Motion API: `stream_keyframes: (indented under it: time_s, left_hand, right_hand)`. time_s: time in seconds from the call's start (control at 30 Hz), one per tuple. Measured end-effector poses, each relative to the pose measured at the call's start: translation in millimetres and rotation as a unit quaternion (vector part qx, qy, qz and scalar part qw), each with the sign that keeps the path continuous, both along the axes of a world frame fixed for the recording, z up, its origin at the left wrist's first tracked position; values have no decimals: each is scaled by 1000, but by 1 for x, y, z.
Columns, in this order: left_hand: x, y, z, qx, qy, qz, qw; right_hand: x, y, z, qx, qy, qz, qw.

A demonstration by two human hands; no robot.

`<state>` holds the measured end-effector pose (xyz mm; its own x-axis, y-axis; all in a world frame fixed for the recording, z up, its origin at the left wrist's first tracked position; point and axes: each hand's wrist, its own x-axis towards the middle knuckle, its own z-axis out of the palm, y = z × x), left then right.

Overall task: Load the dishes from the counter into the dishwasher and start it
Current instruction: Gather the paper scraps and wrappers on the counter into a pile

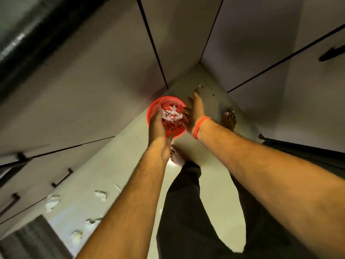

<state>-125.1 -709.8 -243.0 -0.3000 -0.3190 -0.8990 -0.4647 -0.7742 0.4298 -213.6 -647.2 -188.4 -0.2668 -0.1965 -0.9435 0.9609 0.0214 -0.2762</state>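
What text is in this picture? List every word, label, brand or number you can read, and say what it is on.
None can be read.
The red bin on the floor shows no lettering; the paper scraps in it are too blurred to tell.
The cabinet doors bear no label.
The orange wristband on the right hand carries no visible print.

dim warm light — motion blur at edges | wide-angle distortion

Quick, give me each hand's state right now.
Left hand: open, fingers straight over the red bin.
Right hand: open, fingers spread beside the bin, holding nothing.
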Motion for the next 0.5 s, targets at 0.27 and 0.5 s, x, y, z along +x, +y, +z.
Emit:
stream_keyframes:
  time_s: [0.27, 0.5]
  left_hand:
    - [-4, 32, 165, -129, 124, -75, 981]
    - [-41, 35, 272, -185, 242, -104, 947]
  right_hand:
    - [-17, 37, 111, -4, 183, 52, 982]
    - [-59, 89, 215, -52, 319, 3, 946]
